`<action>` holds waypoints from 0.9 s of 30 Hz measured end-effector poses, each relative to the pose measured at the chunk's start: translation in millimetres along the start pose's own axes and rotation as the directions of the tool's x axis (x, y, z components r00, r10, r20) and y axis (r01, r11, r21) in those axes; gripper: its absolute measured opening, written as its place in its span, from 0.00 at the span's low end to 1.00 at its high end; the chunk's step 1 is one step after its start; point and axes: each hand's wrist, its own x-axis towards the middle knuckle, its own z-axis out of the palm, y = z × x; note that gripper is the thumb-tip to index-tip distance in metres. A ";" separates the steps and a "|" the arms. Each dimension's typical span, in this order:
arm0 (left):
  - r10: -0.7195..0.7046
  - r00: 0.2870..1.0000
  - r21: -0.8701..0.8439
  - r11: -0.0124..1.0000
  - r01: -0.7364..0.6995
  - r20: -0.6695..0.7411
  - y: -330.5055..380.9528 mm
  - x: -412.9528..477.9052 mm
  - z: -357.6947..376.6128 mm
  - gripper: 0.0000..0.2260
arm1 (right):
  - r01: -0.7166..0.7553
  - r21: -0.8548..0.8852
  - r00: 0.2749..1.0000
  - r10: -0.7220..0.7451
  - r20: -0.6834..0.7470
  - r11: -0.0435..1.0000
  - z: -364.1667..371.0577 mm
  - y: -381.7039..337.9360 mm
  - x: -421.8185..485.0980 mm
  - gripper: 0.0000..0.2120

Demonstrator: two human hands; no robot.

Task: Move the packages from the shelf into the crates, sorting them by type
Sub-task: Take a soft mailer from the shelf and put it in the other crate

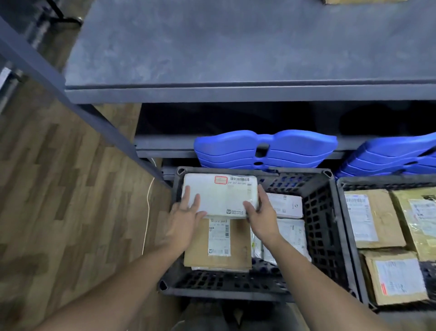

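A white padded package (221,193) with a barcode label and a red stamp lies at the far left inside the black lattice crate (323,226). My left hand (186,212) rests flat on its near left corner, fingers straight. My right hand (259,212) grips its right edge, thumb on top. Under it lies a brown flat mailer (238,245) with a white label. More white packages (286,205) lie to the right in the same crate. A second crate (349,236) at the right holds brown cardboard parcels (372,219).
The grey shelf board (236,52) spans the top of the view, with a corner of a parcel (354,1) at its far edge. Stacked blue plastic lids (264,148) sit behind the crates on a lower shelf. A shelf post (70,94) and a white cable (147,212) stand left over wooden floor.
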 end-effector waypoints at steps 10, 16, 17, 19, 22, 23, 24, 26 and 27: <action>0.233 0.968 0.302 0.920 -0.252 0.096 -3.6 -0.1 23.5 0.38 | 0.362 -0.832 0.930 -0.225 0.290 0.422 19.3 16.0 4.6 0.38; 0.192 0.964 0.191 0.955 -0.226 0.183 -5.8 2.8 21.5 0.39 | 0.386 -0.870 0.922 -0.099 0.374 0.308 20.0 15.3 11.0 0.45; 0.195 0.963 0.193 0.954 -0.231 0.188 -7.3 4.5 22.0 0.39 | 0.397 -0.864 0.917 -0.092 0.389 0.308 19.8 14.8 11.6 0.44; 0.210 0.959 0.189 0.951 -0.246 0.190 -9.6 7.1 23.9 0.40 | 0.391 -0.867 0.920 -0.092 0.382 0.310 19.7 10.7 11.3 0.41; 0.192 0.959 0.198 0.952 -0.234 0.211 -5.6 8.3 16.3 0.42 | 0.359 -0.881 0.931 -0.046 0.363 0.308 19.1 0.5 10.2 0.42; 0.175 0.958 0.215 0.951 -0.225 0.228 -1.3 8.1 9.0 0.42 | 0.353 -0.877 0.931 -0.031 0.363 0.326 18.4 -4.2 9.6 0.44; 0.153 0.962 0.223 0.953 -0.205 0.227 4.3 7.2 -1.2 0.41 | 0.351 -0.868 0.931 -0.027 0.365 0.352 17.3 -8.6 9.1 0.47; 0.141 0.981 0.261 0.950 -0.173 0.136 16.3 7.7 -22.0 0.39 | 0.331 -0.851 0.937 -0.033 0.349 0.407 12.1 -21.0 5.6 0.57; 0.158 0.984 0.284 0.943 -0.174 0.080 21.7 8.6 -31.3 0.41 | 0.321 -0.846 0.941 -0.043 0.335 0.425 8.0 -28.5 2.7 0.61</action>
